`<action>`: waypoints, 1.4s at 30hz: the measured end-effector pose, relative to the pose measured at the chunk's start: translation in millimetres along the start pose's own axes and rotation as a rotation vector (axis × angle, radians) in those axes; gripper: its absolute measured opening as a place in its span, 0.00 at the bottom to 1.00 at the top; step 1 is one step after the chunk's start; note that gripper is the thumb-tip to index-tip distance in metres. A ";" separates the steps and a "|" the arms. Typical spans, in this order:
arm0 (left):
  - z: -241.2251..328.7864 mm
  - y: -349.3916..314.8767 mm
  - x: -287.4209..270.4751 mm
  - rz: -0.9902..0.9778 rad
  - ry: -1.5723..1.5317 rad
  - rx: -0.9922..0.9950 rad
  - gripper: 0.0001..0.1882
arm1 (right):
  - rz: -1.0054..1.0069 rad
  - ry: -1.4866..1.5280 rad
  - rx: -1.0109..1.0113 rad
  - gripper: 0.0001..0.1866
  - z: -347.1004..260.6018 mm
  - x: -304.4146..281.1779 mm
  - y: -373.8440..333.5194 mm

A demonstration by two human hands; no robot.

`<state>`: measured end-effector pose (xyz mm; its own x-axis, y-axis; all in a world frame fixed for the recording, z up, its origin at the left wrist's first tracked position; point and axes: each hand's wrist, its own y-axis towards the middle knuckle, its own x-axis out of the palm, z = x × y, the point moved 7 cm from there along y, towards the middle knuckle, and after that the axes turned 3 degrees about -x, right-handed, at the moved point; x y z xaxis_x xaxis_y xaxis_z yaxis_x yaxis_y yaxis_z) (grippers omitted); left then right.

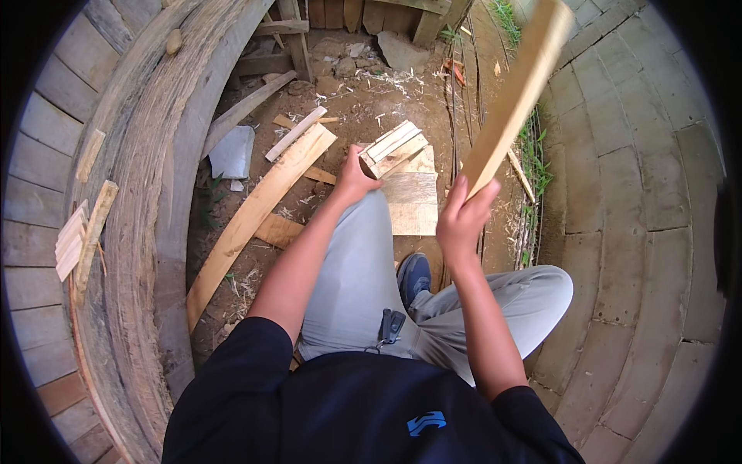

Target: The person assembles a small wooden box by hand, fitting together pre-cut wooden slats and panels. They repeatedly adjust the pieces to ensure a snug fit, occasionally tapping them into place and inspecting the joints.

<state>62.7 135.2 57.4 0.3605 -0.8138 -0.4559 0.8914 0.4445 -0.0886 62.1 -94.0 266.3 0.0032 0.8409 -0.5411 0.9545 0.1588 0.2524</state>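
Observation:
My left hand [357, 179] rests by my left knee, its fingers closed round a small bundle of pale wooden strips [396, 144]. The strips lie side by side, their far ends tilted up to the right. In my right hand [468, 215] a long wooden batten [516, 93] is gripped near its lower end. It slants up and away to the right, apart from the bundle. Below the bundle, flat wooden boards [412, 207] lie on the ground in front of my foot.
A long plank [255, 220] lies on the dirt at the left, near a grey stone slab [232, 152]. Further left runs a thick timber beam [147, 201] with offcuts on it. A block wall [618, 193] stands at the right. Wood chips [379, 77] litter the ground ahead.

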 end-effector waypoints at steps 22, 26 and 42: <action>7.1 2.8 3.0 0.002 -0.032 0.010 0.44 | -0.388 -0.174 0.201 0.16 73.6 25.7 -13.3; 14.8 -1.1 0.3 0.038 -0.070 0.061 0.48 | -0.307 -0.078 0.210 0.16 60.2 -25.3 14.0; 88.7 53.0 23.2 -0.165 0.563 -0.011 0.54 | -0.064 0.660 0.892 0.15 182.0 -15.8 -19.9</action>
<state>142.7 106.7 120.7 0.0132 -0.5500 -0.8351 0.9192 0.3355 -0.2064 97.3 -204.7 123.8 0.0404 0.9969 0.0677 0.8206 0.0055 -0.5715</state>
